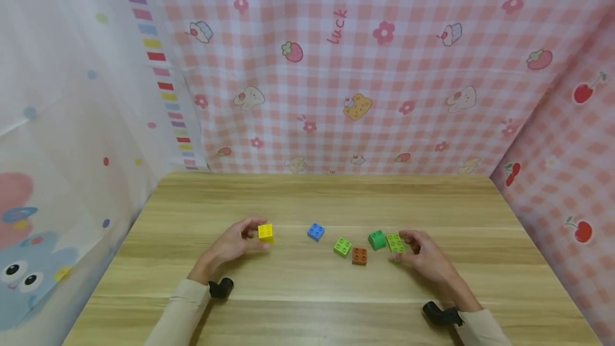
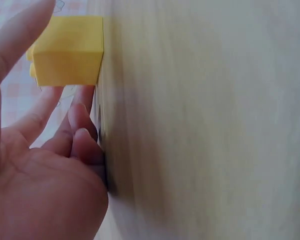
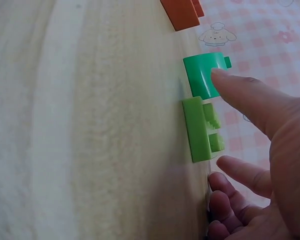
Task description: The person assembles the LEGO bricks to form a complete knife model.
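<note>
A yellow brick (image 1: 266, 233) sits on the table at the left. Around it spreads my left hand (image 1: 238, 238), its thumb on the near side and its fingers on the far side. In the left wrist view the thumb (image 2: 22, 35) overlaps a corner of the yellow brick (image 2: 70, 50), studs facing left. To the right, my right hand (image 1: 423, 252) straddles a light green brick (image 1: 395, 243), thumb and forefinger apart. The right wrist view has that light green brick (image 3: 196, 130) standing beside a dark green curved brick (image 3: 202, 75), which the thumb (image 3: 240, 90) overlaps.
Between the hands lie a blue brick (image 1: 315, 232), another light green brick (image 1: 343, 247) and a brown brick (image 1: 359, 256). The dark green curved brick (image 1: 377, 239) is close to the right hand's brick. A checked cloth (image 1: 336, 122) hangs behind the wooden table (image 1: 298, 319).
</note>
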The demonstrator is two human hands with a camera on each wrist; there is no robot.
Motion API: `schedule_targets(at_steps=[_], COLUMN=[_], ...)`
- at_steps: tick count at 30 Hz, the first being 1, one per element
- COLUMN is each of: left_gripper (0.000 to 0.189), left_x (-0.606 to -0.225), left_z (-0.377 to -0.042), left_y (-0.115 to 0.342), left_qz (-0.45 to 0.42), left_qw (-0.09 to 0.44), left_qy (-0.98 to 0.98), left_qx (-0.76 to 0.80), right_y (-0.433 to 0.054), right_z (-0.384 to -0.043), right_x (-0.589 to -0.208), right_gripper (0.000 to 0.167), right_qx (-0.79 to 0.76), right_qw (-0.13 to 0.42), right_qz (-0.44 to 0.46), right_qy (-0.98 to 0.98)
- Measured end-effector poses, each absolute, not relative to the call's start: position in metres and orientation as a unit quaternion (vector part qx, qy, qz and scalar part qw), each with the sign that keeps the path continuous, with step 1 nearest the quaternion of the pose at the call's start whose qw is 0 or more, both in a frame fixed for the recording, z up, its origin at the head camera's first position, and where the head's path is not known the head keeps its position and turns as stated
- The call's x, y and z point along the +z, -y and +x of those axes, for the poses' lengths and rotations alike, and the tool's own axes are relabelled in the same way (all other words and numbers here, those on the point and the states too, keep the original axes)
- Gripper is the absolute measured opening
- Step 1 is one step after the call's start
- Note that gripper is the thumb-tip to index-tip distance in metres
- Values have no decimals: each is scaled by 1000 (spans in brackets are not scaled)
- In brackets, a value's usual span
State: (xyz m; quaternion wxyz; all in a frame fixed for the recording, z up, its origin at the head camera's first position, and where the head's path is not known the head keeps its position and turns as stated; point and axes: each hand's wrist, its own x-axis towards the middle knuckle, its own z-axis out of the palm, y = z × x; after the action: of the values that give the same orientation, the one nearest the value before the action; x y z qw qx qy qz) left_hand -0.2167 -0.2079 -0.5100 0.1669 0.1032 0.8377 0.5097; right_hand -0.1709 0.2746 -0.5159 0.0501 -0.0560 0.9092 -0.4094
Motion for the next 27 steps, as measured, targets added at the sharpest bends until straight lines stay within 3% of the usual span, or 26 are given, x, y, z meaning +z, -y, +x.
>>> schedule_targets(at_steps=[12, 27], left_gripper=[47, 41], left_x=[-513, -514], left_z=[-220, -219], left_y=[208, 206], left_qz=[111, 119], left_qw=[168, 158], left_qy=[-844, -847], left_qx=[496, 493], right_y=[-268, -267], right_z=[-174, -173], right_x=[-518, -515], right_gripper=[76, 54], right_qx=[-391, -370], right_qw=[25, 10], right_qz=[-49, -37], right_qy=[-919, -928])
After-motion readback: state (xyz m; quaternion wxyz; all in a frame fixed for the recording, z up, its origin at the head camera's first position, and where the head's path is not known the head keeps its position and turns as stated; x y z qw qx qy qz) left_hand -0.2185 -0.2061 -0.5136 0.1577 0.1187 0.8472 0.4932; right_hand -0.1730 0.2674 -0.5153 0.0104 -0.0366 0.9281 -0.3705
